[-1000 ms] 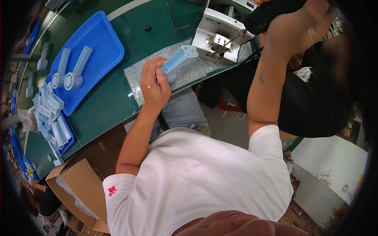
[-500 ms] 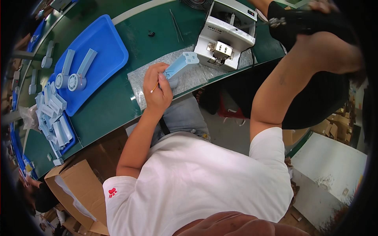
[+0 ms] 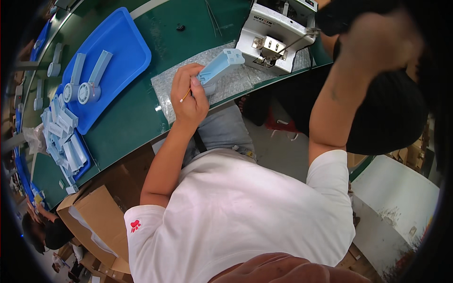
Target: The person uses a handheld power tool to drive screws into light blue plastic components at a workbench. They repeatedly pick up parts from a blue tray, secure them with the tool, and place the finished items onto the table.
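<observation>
My left hand [image 3: 189, 101] grips a light-blue plastic housing [image 3: 219, 66] and keeps a thin stick with a white tip [image 3: 185, 96] between its fingers. It holds both over a sheet of bubble wrap [image 3: 165, 87] on the green bench [image 3: 127, 122]. My right hand [image 3: 380, 42] is raised at the upper right and blurred. Its fingers are curled around a black-handled tool [image 3: 332, 16]. The tool's thin metal tip [image 3: 288, 45] reaches the front of a white bench machine [image 3: 276, 28].
A blue tray [image 3: 118, 52] at the left carries two long light-blue parts [image 3: 89, 85]. Several small light-blue parts [image 3: 63, 141] are stacked below it. Tweezers [image 3: 212, 16] lie by the machine. A cardboard box [image 3: 94, 221] stands under the bench. Another person [image 3: 45, 231] is at the lower left.
My right hand has swung down and right with the black-handled tool. My left hand has tilted the blue housing up toward the white machine.
</observation>
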`<state>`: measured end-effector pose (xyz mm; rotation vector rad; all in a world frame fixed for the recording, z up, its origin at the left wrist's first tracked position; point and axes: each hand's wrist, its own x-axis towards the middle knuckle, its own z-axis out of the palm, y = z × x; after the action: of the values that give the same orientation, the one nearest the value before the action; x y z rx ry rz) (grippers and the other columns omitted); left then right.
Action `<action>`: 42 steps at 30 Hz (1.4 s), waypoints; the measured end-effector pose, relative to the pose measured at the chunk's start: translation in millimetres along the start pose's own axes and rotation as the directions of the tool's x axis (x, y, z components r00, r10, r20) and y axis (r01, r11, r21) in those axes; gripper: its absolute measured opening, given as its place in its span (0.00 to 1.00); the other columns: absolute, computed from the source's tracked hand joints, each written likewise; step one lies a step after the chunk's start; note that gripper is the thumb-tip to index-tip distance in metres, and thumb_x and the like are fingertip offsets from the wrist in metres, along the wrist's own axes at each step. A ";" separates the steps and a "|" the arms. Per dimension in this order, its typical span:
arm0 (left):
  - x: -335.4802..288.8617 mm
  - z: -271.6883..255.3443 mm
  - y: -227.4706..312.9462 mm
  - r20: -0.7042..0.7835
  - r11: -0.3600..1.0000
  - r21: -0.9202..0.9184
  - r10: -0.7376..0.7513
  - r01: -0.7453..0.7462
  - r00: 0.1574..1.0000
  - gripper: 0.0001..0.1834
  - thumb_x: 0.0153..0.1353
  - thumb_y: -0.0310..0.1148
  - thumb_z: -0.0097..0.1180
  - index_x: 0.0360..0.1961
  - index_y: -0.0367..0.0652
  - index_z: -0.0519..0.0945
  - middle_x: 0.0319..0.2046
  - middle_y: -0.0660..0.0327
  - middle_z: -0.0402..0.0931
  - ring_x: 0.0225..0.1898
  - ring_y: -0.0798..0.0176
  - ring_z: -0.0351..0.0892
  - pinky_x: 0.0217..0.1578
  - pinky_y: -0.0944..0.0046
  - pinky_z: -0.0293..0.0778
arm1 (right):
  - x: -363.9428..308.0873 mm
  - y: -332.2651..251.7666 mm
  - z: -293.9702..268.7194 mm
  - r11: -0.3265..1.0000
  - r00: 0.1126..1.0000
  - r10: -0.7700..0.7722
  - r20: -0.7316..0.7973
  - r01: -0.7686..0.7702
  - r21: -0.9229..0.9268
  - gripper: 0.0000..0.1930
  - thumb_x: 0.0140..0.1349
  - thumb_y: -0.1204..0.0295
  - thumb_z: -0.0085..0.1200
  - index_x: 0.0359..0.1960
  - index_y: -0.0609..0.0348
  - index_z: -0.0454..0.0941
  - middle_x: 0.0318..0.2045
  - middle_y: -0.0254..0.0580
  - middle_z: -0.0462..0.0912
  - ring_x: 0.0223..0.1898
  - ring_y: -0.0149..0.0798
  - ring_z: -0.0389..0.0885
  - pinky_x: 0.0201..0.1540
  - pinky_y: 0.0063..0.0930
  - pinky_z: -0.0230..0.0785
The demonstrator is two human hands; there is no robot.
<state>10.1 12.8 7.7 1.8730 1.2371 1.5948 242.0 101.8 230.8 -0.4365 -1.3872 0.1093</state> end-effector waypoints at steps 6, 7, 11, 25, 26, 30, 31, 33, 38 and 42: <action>0.1 -0.4 -0.3 -0.014 1.000 0.006 0.009 -0.009 1.000 0.10 0.68 0.23 0.45 0.41 0.33 0.80 0.41 0.47 0.81 0.41 0.46 0.80 0.44 0.54 0.75 | -23.3 4.4 34.9 0.986 0.991 0.134 0.027 -0.136 0.095 0.17 0.79 0.55 0.45 0.42 0.57 0.72 0.24 0.39 0.78 0.17 0.30 0.76 0.20 0.23 0.72; -0.4 -0.4 -1.2 -0.015 1.000 0.008 0.011 -0.011 1.000 0.10 0.67 0.22 0.45 0.40 0.33 0.80 0.41 0.47 0.81 0.41 0.46 0.80 0.44 0.54 0.75 | -26.6 -3.9 35.5 0.971 0.973 0.232 -0.012 -0.231 0.063 0.18 0.79 0.54 0.45 0.42 0.57 0.72 0.24 0.40 0.78 0.17 0.31 0.76 0.20 0.24 0.72; 1.3 0.5 -0.1 -0.026 1.000 -0.001 0.012 -0.012 1.000 0.10 0.66 0.22 0.46 0.40 0.34 0.81 0.40 0.48 0.81 0.42 0.46 0.80 0.45 0.54 0.75 | -27.0 -2.8 -14.7 0.649 0.784 0.583 0.212 -0.607 0.459 0.22 0.67 0.49 0.51 0.45 0.56 0.73 0.30 0.38 0.77 0.27 0.35 0.75 0.33 0.30 0.72; -1.7 -4.8 -4.2 0.022 0.997 0.059 0.051 -0.052 0.998 0.13 0.71 0.23 0.42 0.41 0.34 0.81 0.43 0.50 0.82 0.45 0.51 0.80 0.48 0.57 0.75 | -54.6 3.8 17.4 0.586 0.786 0.584 0.204 -0.582 0.563 0.56 0.47 0.14 0.39 0.42 0.68 0.69 0.36 0.50 0.72 0.29 0.39 0.72 0.33 0.34 0.66; -0.9 -4.4 -4.1 0.024 0.997 0.057 0.058 -0.059 0.998 0.13 0.71 0.23 0.42 0.41 0.34 0.81 0.43 0.49 0.82 0.45 0.51 0.80 0.48 0.57 0.75 | -58.8 3.4 17.5 0.600 0.796 0.574 0.190 -0.567 0.565 0.56 0.48 0.15 0.39 0.42 0.68 0.69 0.36 0.50 0.72 0.29 0.39 0.72 0.33 0.34 0.66; 0.8 -3.6 -3.1 0.023 0.998 0.048 0.041 -0.042 0.999 0.13 0.71 0.23 0.41 0.41 0.34 0.82 0.43 0.49 0.82 0.45 0.50 0.80 0.48 0.57 0.75 | -63.7 3.1 17.1 0.624 0.811 0.563 0.161 -0.544 0.561 0.53 0.50 0.17 0.39 0.43 0.67 0.70 0.35 0.50 0.73 0.29 0.39 0.72 0.33 0.35 0.67; 0.9 -3.8 -3.2 0.027 0.997 0.055 0.047 -0.049 0.999 0.14 0.72 0.23 0.41 0.41 0.34 0.82 0.43 0.49 0.82 0.45 0.50 0.80 0.48 0.57 0.75 | -64.7 2.5 16.7 0.628 0.813 0.561 0.155 -0.540 0.560 0.53 0.51 0.17 0.40 0.43 0.67 0.70 0.35 0.50 0.73 0.29 0.39 0.73 0.33 0.35 0.67; 1.0 -3.1 -3.2 0.018 0.998 0.048 0.049 -0.049 0.999 0.12 0.69 0.22 0.44 0.40 0.35 0.81 0.42 0.50 0.82 0.44 0.50 0.80 0.47 0.56 0.75 | -66.9 2.4 15.4 0.639 0.819 0.556 0.140 -0.529 0.558 0.52 0.52 0.19 0.40 0.43 0.67 0.70 0.35 0.50 0.73 0.29 0.39 0.73 0.33 0.35 0.68; 1.4 -0.5 -4.1 -0.020 0.999 0.010 0.041 -0.041 0.999 0.08 0.64 0.20 0.48 0.39 0.37 0.81 0.41 0.52 0.81 0.42 0.48 0.79 0.45 0.54 0.74 | -71.5 -0.7 10.8 0.651 0.826 0.551 0.121 -0.516 0.557 0.49 0.55 0.21 0.40 0.44 0.67 0.70 0.34 0.49 0.75 0.28 0.40 0.74 0.33 0.35 0.69; -0.8 -2.0 -3.6 0.002 0.999 0.021 0.035 -0.035 0.999 0.10 0.66 0.21 0.46 0.39 0.36 0.81 0.41 0.51 0.81 0.43 0.48 0.79 0.46 0.54 0.74 | -69.3 -4.2 4.9 0.663 0.832 0.544 0.108 -0.506 0.552 0.47 0.57 0.23 0.40 0.45 0.66 0.70 0.33 0.49 0.75 0.28 0.40 0.74 0.32 0.35 0.70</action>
<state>6.9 13.5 5.0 1.9183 1.2315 1.6042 223.3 76.4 168.8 -0.3240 -1.0530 0.9614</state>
